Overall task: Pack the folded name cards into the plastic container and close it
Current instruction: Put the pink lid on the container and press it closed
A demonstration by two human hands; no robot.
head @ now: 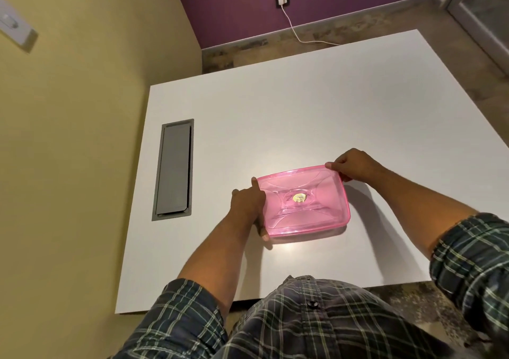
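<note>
A pink translucent plastic container [304, 201] lies on the white table [303, 105] with its lid on; a round gold sticker sits at the lid's middle. My left hand [248, 203] holds the container's left side, forefinger stretched along the far left corner and thumb at the near left corner. My right hand [355, 165] pinches the far right corner of the lid with curled fingers. No name cards can be made out; the contents are not discernible through the lid.
A grey rectangular cable hatch [173, 170] is set into the table at the left. A yellow wall runs close along the left side. Behind the table a white cable [297, 32] leads to a wall socket on the purple wall.
</note>
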